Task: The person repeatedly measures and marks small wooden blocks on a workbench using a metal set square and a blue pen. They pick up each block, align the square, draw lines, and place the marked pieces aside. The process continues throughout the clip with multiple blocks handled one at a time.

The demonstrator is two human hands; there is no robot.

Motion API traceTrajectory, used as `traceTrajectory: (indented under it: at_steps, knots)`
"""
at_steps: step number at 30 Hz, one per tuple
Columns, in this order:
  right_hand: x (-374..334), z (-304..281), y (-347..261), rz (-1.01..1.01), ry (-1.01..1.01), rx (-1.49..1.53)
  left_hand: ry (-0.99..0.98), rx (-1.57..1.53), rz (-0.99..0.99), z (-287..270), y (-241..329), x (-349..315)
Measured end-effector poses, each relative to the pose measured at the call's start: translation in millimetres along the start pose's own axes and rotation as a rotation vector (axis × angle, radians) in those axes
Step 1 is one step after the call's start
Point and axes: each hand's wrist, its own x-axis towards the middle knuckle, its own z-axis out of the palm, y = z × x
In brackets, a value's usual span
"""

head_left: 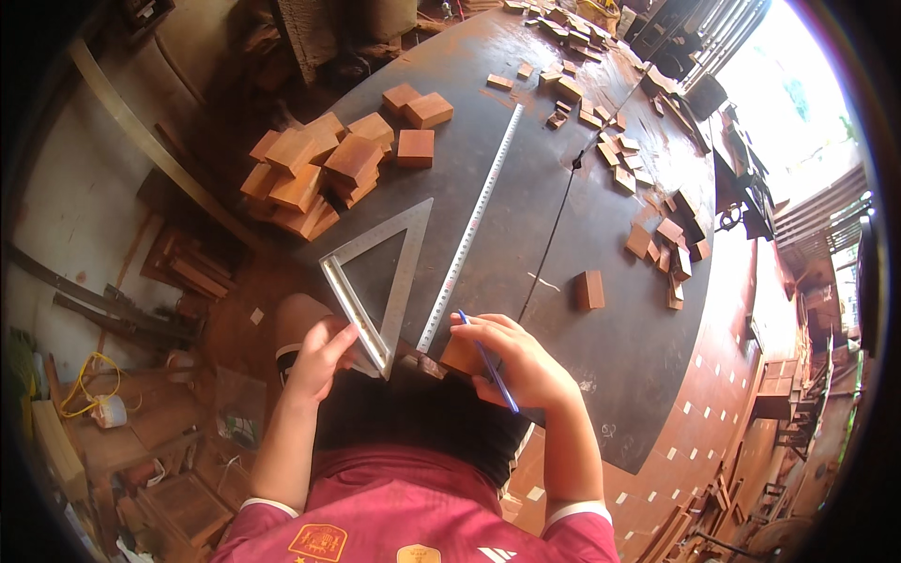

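Observation:
My left hand (322, 364) grips a metal triangle square (409, 263) by its thick fence, at the near edge of the dark table. The square's thin blade reaches out over the tabletop. In my right hand (527, 361) are a blue pen (490, 364), held slantwise between the fingers, and a reddish-brown wooden block (461, 356). The block sits at the table's near edge, partly covered by the fingers. A long metal ruler (477, 214) lies on the table between the two hands and runs away from me. A small dark piece (427, 365) touches its near end.
The dark tabletop (601, 375) has a seam (552, 239) across it. To the far left, wooden blocks (352, 158) are piled. Smaller blocks (676, 246) lie scattered on the right and far side. One single block (589, 290) lies apart at the right.

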Motion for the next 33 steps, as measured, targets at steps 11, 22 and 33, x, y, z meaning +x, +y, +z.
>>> traceTrajectory:
  at_steps: [11, 22, 33]
  knots:
    - [0.6, 10.0, 4.0, 0.081, 0.427, -0.352, -0.144, -0.142, 0.101, 18.5, 3.2, -21.6]
    - [-1.3, 10.4, 9.6, 0.286, 0.612, 0.265, -0.121, -0.054, 0.191, 74.0, -14.0, -54.1]
    - [1.0, 5.0, 7.5, 0.043, 0.349, -0.255, -0.044, 0.015, 0.223, 70.8, -24.3, -63.9]
